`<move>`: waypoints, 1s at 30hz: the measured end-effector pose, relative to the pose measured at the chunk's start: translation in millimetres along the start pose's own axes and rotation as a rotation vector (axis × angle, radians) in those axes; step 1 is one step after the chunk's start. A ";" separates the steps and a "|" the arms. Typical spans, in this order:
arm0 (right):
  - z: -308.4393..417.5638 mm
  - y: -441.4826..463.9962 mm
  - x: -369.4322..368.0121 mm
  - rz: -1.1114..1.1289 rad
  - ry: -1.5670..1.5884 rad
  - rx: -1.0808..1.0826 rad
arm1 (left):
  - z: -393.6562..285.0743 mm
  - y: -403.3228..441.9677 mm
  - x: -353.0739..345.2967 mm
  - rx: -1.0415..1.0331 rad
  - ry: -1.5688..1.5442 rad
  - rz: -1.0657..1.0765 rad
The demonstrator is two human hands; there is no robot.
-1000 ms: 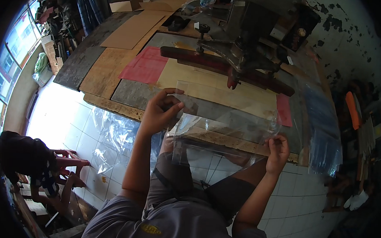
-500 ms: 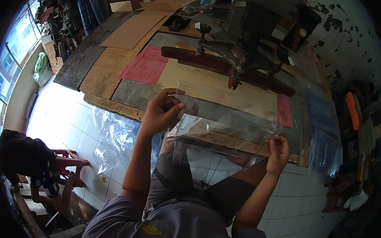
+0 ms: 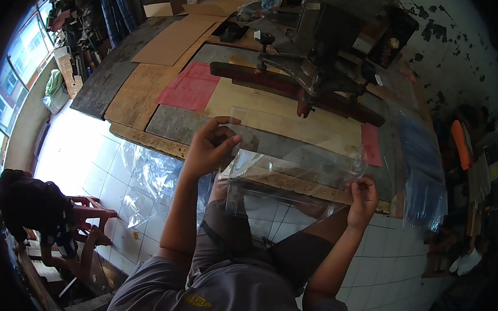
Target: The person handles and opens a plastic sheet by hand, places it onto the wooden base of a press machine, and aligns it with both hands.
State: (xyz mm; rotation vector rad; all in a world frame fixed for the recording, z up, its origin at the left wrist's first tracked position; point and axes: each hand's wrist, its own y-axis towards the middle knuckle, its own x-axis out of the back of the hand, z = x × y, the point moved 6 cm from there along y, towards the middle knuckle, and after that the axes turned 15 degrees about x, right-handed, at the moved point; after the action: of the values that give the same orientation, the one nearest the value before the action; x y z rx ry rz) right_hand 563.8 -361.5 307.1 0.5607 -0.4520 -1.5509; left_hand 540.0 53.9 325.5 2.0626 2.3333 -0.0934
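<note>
A clear plastic sheet point(image 3: 293, 172) stretches between my two hands over the front edge of the workbench. My left hand point(image 3: 211, 145) pinches its left side between thumb and fingers. At the lower right, my right hand point(image 3: 363, 198) has its fingers closed on the sheet's other side. Beyond the sheet, the press machine's dark red bar point(image 3: 297, 93) sits above a cream-coloured sheet point(image 3: 268, 108) on the grey bench plate. A pink piece point(image 3: 191, 85) lies at the left end of the cream sheet, and another pink piece point(image 3: 372, 145) at the right end.
Clear plastic sheets point(image 3: 425, 176) hang over the bench's right edge, and crumpled plastic point(image 3: 155, 176) is below its left front. Cardboard point(image 3: 173, 39) lies at the back left. Another person point(image 3: 49, 212) is at the lower left beside a red stool point(image 3: 94, 209).
</note>
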 end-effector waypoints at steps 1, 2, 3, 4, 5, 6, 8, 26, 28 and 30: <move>-0.2 -0.1 0.1 -0.005 0.000 -0.002 | -0.4 -0.3 -0.1 -0.001 -0.001 -0.003; 0.1 -0.1 -0.3 0.000 0.003 -0.005 | -0.7 -0.5 -0.5 -0.002 -0.002 -0.006; 0.7 0.0 -0.8 0.004 0.007 -0.007 | -0.7 -0.6 -0.6 -0.004 -0.003 -0.009; 1.1 0.0 -1.1 0.009 0.011 -0.009 | -0.7 -0.7 -0.5 -0.001 -0.002 -0.008; 0.6 -0.2 -0.7 0.009 0.015 -0.012 | -0.6 -0.7 -0.4 0.001 -0.001 -0.007; -0.2 -0.5 0.2 0.009 0.019 -0.015 | -0.6 -0.6 -0.4 0.003 0.001 -0.006; -0.8 -1.1 0.7 0.007 0.020 -0.015 | -0.8 -0.3 -0.6 -0.010 0.007 -0.006; 2.7 0.4 -2.3 0.005 0.016 -0.013 | 1.2 0.2 0.4 -0.010 0.018 -0.011; 3.1 0.4 -2.4 0.000 0.010 -0.014 | 2.0 0.9 0.6 -0.012 0.015 -0.012; 1.0 0.1 -0.9 0.010 0.009 -0.010 | 2.2 0.9 0.7 -0.012 0.015 -0.012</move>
State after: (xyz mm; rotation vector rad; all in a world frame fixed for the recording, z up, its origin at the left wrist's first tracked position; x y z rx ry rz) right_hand 563.3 -360.7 308.1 0.5567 -0.4396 -1.5401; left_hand 540.7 54.5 323.2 2.0510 2.3499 -0.0640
